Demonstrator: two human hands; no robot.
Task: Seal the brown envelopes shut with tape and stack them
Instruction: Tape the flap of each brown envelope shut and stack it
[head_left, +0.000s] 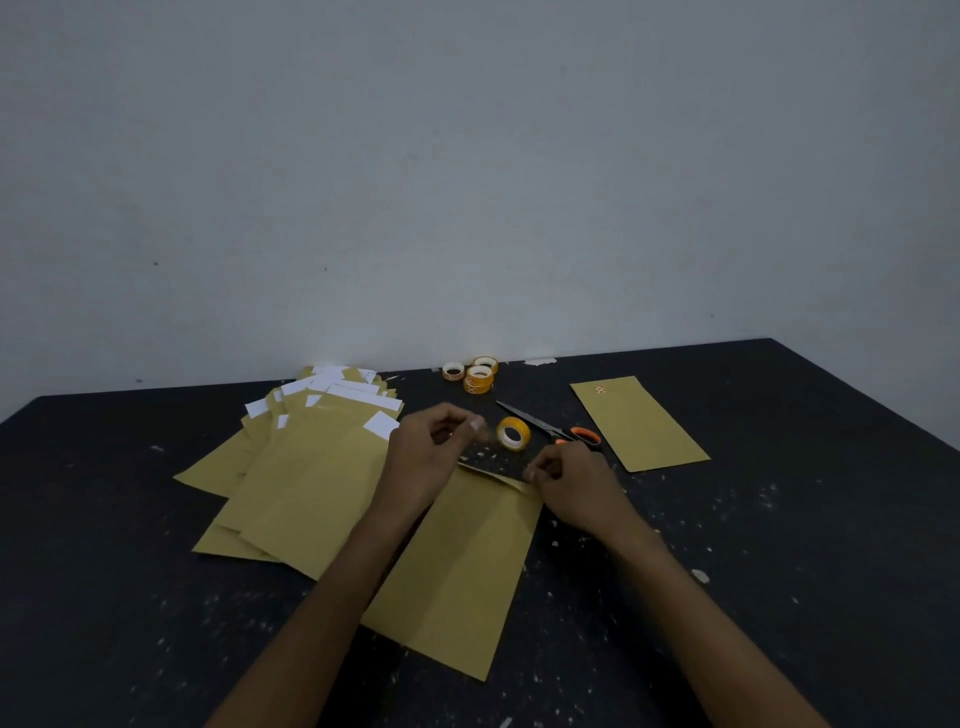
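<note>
The left hand (431, 449) and right hand (569, 480) pinch a tape strip (493, 460) taut above the envelope (462, 577).

Orange-handled scissors (550, 427), speckled black table (156, 597), grey wall (467, 182)

left hand (431, 449) and right hand (569, 480) close together, backs up, fingertips (475, 425) in a pinch

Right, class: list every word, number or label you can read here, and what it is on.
Nothing can be read.
Tape rolls: orange print, too blurred.
Lone envelope: small spotted mark, too small.
White slips on the envelope pile: look blank.
Tape strip pinched by left hand and right hand: no print seen.
</note>
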